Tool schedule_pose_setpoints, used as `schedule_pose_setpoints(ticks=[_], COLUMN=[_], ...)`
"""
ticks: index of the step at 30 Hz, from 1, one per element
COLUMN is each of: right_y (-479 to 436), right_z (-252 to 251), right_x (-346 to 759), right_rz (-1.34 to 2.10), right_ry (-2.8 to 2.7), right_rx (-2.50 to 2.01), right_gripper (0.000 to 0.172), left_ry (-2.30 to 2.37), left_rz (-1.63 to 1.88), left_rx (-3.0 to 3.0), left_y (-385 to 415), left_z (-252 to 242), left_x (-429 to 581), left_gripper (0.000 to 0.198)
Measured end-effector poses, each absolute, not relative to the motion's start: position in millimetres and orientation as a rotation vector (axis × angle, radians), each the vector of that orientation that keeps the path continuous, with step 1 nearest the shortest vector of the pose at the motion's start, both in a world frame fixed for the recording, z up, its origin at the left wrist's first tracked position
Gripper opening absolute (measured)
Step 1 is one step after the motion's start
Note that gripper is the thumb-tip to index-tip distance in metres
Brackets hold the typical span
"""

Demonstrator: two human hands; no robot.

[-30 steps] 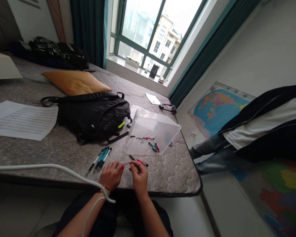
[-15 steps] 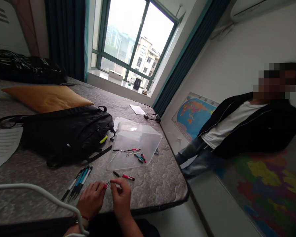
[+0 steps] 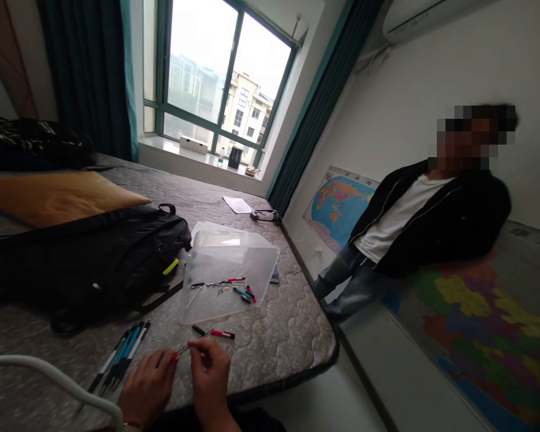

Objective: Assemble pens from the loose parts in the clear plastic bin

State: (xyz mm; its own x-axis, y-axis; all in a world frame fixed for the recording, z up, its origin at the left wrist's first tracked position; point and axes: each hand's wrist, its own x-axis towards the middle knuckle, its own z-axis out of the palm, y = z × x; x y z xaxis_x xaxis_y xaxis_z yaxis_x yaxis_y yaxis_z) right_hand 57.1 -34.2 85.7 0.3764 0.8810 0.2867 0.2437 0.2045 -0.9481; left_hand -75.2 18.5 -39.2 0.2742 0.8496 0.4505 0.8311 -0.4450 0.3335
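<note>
My left hand [image 3: 147,384] is closed, with a small red pen part [image 3: 175,356] at its fingertips. From there a thin, coiled metal piece that looks like a pen spring [image 3: 183,349] runs across to my right hand [image 3: 211,373], which pinches its other end between thumb and forefinger. Just beyond my hands lie a red pen barrel [image 3: 223,334] and a short black pen part [image 3: 198,330]. Several pens [image 3: 122,355] rest side by side left of my left hand. A clear plastic box [image 3: 231,255] farther off has loose pen parts and springs in it.
A black backpack [image 3: 90,264] lies on the mattress [image 3: 292,336], with an orange cushion [image 3: 63,195] behind it. A white tube [image 3: 49,381] crosses the lower left. Glasses [image 3: 264,215] lie near the far corner. A person [image 3: 414,222] stands at the right beside wall maps.
The view has shifted, so most things sit farther left. My hands stay together around the coiled piece, more of which shows between them. The standing person remains at the right.
</note>
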Motion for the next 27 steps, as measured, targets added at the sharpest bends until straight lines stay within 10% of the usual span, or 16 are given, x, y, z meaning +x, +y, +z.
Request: schedule_pose_setpoints(ticks=[27], right_y=[-32], right_z=[73], right_x=[43], right_rz=[0.662], right_ry=[-0.895], right_rx=[-1.301], right_gripper=[0.014], left_ry=[1.633], left_rz=[0.641], left_rx=[2.569], left_y=[18], left_z=[-25], left_x=[-77], left_gripper=[0.029])
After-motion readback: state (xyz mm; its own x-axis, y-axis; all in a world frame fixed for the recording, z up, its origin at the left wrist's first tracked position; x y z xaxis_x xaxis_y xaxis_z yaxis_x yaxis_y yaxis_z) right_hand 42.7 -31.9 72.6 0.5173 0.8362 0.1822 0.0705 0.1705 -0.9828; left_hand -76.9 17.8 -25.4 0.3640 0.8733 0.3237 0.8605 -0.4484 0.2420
